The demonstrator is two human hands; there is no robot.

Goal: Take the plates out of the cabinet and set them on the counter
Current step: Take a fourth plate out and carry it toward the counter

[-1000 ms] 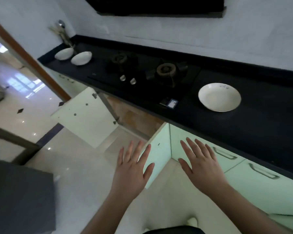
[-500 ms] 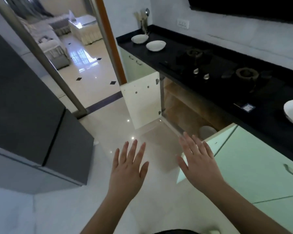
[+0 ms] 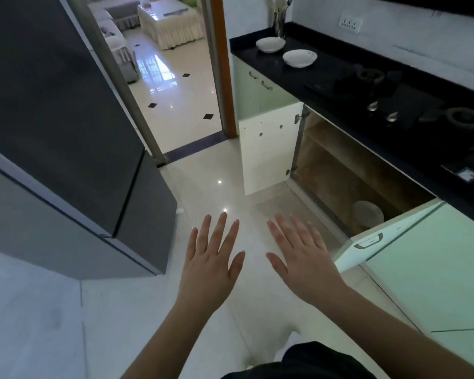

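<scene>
Your left hand (image 3: 212,265) and right hand (image 3: 303,258) both flat, fingers spread, holding nothing, lower centre of frame above floor (image 3: 203,187). Cabinet (image 3: 340,170) doors open at right centre; one plate (image 3: 367,214) inside on bottom shelf, right of your right hand. Two plates (image 3: 270,44) (image 3: 299,58) already on black tabletop (image 3: 331,75), upper right.

Glossy cream floor tiles (image 3: 203,187) with small black diamond insets. Dark grey fridge (image 3: 66,119) at left. Wood-framed doorway (image 3: 225,77) opens onto a bright living room (skirted sofa (image 3: 118,50), covered table (image 3: 170,20)). White wall, socket (image 3: 350,23).
</scene>
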